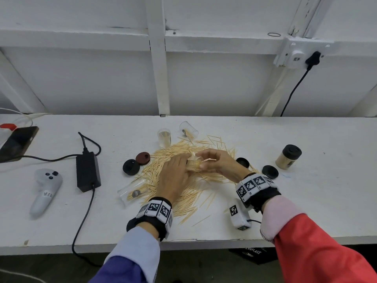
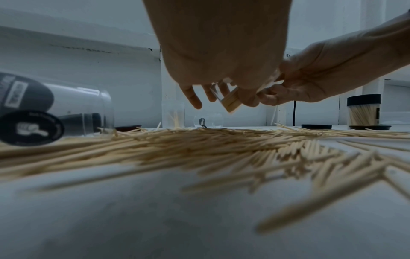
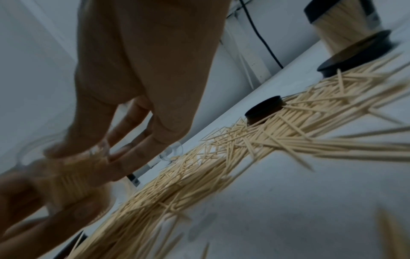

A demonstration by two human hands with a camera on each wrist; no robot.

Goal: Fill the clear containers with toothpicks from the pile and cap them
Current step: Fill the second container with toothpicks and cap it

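One black-capped full jar (image 1: 288, 157) stands done; both my hands (image 1: 195, 166) grip a half-filled clear plastic container (image 2: 226, 98) above the wooden toothpick pile (image 1: 183, 180); three remain.

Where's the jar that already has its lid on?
In the head view the capped container stands upright at the far right of the table, beyond the toothpick pile, just behind a loose black cap.

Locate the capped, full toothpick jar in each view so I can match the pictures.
Head: the capped jar stands upright at the right of the table, beyond the loose black lid.
Left wrist: far right, upright, just behind that lid.
Right wrist: top right corner, tilted by the camera and cut off by the picture's edge.
Shared landmark: the toothpick pile.
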